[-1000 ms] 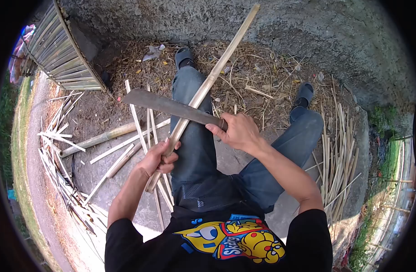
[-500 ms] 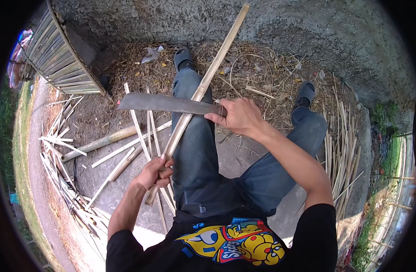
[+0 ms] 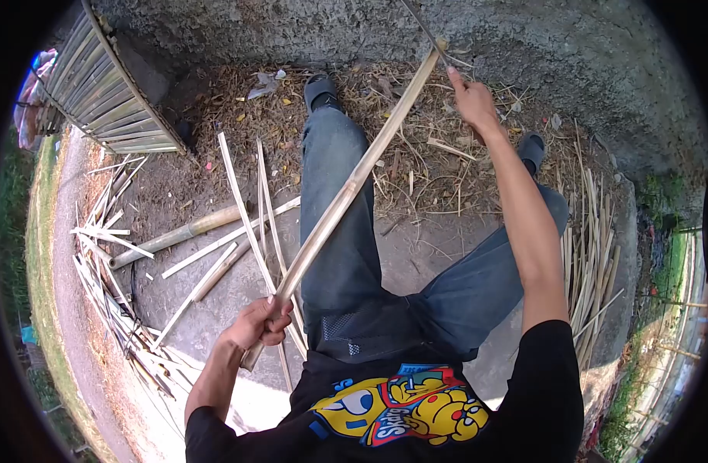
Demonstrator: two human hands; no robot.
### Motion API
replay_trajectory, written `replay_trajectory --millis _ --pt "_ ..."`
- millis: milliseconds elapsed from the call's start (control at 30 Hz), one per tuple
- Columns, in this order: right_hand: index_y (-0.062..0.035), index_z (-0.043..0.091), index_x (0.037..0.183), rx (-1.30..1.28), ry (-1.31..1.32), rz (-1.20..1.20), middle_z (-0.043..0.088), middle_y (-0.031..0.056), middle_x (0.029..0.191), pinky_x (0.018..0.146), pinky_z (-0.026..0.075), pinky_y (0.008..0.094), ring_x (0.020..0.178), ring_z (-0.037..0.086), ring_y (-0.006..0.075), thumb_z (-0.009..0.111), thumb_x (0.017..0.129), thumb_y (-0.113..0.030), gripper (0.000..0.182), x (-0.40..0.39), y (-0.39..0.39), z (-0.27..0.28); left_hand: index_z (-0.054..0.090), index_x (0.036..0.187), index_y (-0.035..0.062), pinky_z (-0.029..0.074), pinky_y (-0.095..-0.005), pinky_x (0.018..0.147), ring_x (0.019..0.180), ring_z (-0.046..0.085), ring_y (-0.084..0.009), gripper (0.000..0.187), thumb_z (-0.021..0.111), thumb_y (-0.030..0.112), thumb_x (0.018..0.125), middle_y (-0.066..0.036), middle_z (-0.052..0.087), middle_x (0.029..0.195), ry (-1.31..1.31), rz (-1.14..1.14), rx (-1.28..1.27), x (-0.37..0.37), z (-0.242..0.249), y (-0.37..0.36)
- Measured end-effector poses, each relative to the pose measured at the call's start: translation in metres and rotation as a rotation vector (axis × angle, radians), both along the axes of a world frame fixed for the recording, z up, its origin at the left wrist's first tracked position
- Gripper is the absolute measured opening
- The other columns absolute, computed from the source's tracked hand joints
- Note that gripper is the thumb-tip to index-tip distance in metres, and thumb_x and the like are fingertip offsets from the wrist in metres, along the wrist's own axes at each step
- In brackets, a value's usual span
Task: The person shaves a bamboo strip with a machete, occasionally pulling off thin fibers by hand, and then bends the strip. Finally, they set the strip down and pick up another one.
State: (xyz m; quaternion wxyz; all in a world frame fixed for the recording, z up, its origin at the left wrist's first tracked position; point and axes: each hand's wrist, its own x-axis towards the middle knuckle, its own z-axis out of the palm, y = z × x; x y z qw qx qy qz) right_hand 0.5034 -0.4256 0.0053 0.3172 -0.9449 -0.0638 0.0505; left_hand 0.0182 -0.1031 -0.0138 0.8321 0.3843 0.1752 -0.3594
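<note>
My left hand point(image 3: 260, 326) is closed round the near end of a long split bamboo strip point(image 3: 354, 181), which slants up across my thigh toward the wall. At the far end of the strip, my right hand point(image 3: 476, 106) grips a machete point(image 3: 425, 29) by its handle. The blade is seen nearly edge-on and overlaps the strip's tip in this view. The handle is mostly hidden in my fist. Several thin bamboo strips point(image 3: 242, 193) lean beside my left leg, close to my left hand.
Cut strips lie in a pile point(image 3: 126, 324) on the left and another bundle point(image 3: 589, 262) on the right. A whole bamboo pole point(image 3: 188, 229) rests on the ground. A bamboo slat panel point(image 3: 111, 89) stands at the upper left, by a rough wall point(image 3: 554, 46). Shavings litter the ground before it.
My right hand has moved the machete up and away, from the strip's middle to its far end, and turned the blade. My left hand keeps its hold; the strip's far end has dipped slightly.
</note>
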Motion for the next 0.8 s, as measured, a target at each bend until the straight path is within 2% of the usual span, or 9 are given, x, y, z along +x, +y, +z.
replay_trajectory --millis 67,100,200,267,300,400,533,600,800 --pt "-0.0035 0.066 0.068 -0.092 -0.121 0.132 0.062 0.0119 0.058 0.060 0.051 0.0460 0.058 0.065 0.0320 0.042 0.095 -0.076 0.081 -0.008 -0.001 -0.002 0.046 0.098 0.0111 0.019 -0.0247 0.045 0.050 0.023 -0.0071 0.047 0.041 0.058 0.104 0.005 0.027 0.067 0.001 -0.006 0.062 -0.004 0.001 -0.008" --pt "-0.0014 0.067 0.068 -0.200 -0.239 0.267 0.061 0.0125 0.057 0.060 0.050 0.0447 0.058 0.064 0.0321 0.043 0.095 -0.075 0.082 -0.013 -0.003 0.002 0.049 0.102 0.0083 0.030 -0.0252 0.045 0.051 0.035 -0.0086 0.051 0.041 0.058 0.104 0.003 0.036 0.067 -0.054 -0.054 0.065 -0.004 -0.018 -0.001" --pt "0.0033 0.068 0.072 -0.089 -0.176 0.309 0.056 0.0154 0.052 0.058 0.047 0.0454 0.053 0.060 0.0335 0.047 0.096 -0.072 0.082 -0.054 0.016 0.009 0.052 0.108 0.0046 0.042 -0.0278 0.046 0.054 0.049 -0.0117 0.043 0.049 0.047 0.105 -0.003 0.051 0.072 -0.159 -0.097 0.107 0.015 -0.008 0.004" --pt "0.0040 0.068 0.071 0.093 -0.189 0.364 0.055 0.0162 0.051 0.056 0.045 0.0463 0.052 0.058 0.0338 0.048 0.096 -0.071 0.082 -0.077 0.027 0.005 0.052 0.113 0.0011 0.052 -0.0297 0.059 0.071 0.061 -0.0132 0.022 0.046 0.022 0.106 -0.005 0.058 0.083 -0.335 -0.085 0.479 0.035 0.008 0.006" --pt "0.0041 0.068 0.070 0.170 -0.219 0.382 0.055 0.0165 0.051 0.056 0.044 0.0466 0.052 0.057 0.0332 0.049 0.095 -0.071 0.082 -0.090 0.034 0.002 0.052 0.112 0.0011 0.048 -0.0275 0.057 0.073 0.058 -0.0115 0.016 0.045 0.008 0.099 -0.005 0.058 0.085 -0.332 -0.020 0.488 0.044 0.016 0.002" --pt "0.0034 0.068 0.075 0.253 -0.170 0.432 0.055 0.0164 0.051 0.054 0.045 0.0452 0.051 0.059 0.0331 0.051 0.095 -0.069 0.077 -0.128 0.049 0.005 0.052 0.108 0.0015 0.036 -0.0229 0.050 0.055 0.044 -0.0086 0.014 0.046 0.009 0.099 -0.004 0.056 0.078 -0.165 0.075 0.531 0.057 0.029 -0.006" --pt "-0.0004 0.067 0.077 0.137 -0.103 0.537 0.062 0.0187 0.058 0.060 0.054 0.0463 0.060 0.068 0.0368 0.056 0.093 -0.068 0.070 -0.185 0.058 0.016 0.059 0.087 0.0025 0.032 -0.0257 0.049 0.055 0.042 -0.0051 0.038 0.057 0.036 0.105 0.003 0.050 0.061 -0.423 0.207 1.146 0.072 0.019 -0.027" --pt "-0.0017 0.065 0.080 0.030 -0.236 0.569 0.063 0.0187 0.060 0.060 0.054 0.0495 0.062 0.068 0.0394 0.055 0.092 -0.070 0.070 -0.198 0.059 0.012 0.060 0.085 0.0005 0.031 -0.0268 0.049 0.054 0.041 -0.0055 0.031 0.064 0.027 0.102 0.002 0.050 0.059 -0.468 0.223 1.379 0.074 0.018 -0.034" --pt "-0.0009 0.066 0.077 0.048 -0.149 0.235 0.060 0.0160 0.056 0.056 0.051 0.0470 0.057 0.065 0.0350 0.046 0.099 -0.066 0.072 -0.098 0.024 -0.003 0.057 0.081 0.0011 0.025 -0.0248 0.048 0.056 0.034 -0.0019 0.027 0.066 0.018 0.101 0.007 0.045 0.061 -0.467 0.227 1.531 0.043 0.016 -0.028"
